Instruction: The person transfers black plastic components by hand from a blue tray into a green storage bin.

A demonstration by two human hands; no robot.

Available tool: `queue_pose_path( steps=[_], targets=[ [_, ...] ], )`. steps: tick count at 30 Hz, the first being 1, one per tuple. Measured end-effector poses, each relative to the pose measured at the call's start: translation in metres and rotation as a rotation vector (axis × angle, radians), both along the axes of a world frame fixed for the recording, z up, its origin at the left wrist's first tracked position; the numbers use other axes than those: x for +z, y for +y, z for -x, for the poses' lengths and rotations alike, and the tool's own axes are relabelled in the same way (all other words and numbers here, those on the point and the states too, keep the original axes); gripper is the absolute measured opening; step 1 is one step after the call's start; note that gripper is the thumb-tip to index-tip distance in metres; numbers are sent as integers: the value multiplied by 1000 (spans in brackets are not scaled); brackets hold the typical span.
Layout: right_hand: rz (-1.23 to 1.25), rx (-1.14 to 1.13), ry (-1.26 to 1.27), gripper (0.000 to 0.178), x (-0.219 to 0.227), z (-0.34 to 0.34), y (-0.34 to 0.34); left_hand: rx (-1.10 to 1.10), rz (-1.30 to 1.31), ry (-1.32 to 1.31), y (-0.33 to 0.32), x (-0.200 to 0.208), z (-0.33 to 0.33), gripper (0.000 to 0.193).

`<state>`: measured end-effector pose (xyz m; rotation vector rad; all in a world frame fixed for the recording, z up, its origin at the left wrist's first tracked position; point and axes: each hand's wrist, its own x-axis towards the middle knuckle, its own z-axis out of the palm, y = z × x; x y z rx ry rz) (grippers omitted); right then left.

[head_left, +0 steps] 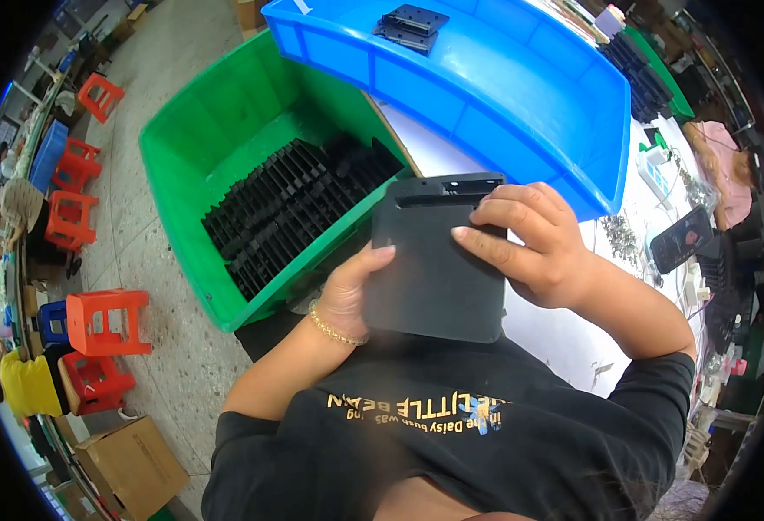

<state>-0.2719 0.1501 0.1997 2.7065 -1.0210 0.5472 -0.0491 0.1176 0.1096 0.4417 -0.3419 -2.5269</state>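
A flat black plastic case with rounded corners is held in front of my chest. A slot and a small cutout run along its far end. My left hand grips its left edge, thumb on top and the other fingers hidden underneath. Over the far right corner, my right hand is closed with its fingertips at the slot. Whether anything small sits in those fingertips is not visible. Just left of the case stands a green bin with rows of similar black plastic parts inside.
A large blue tray lies beyond my hands, with a few black parts at its far left. On the white table at right are a phone and a power strip. Red stools and a cardboard box stand left; other people sit nearby.
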Motion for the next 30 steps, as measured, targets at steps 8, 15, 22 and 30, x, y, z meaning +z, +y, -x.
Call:
queue_pose_path(
  steps=[8,15,22,30],
  targets=[
    [-324,243,18,35,34,-3,-62,10,-92,-3,-37,-2,-20,45],
    [-281,-421,19,73,-12,91,-275,97,84,-154,-45,-16,-40,53],
    [-215,-324,472,54,-81,83,-344,142,35,-280,-60,-22,-54,59],
    [-57,-452,-88,17,-28,99,-313,354,-63,-196,-83,-31,-42,57]
  ],
)
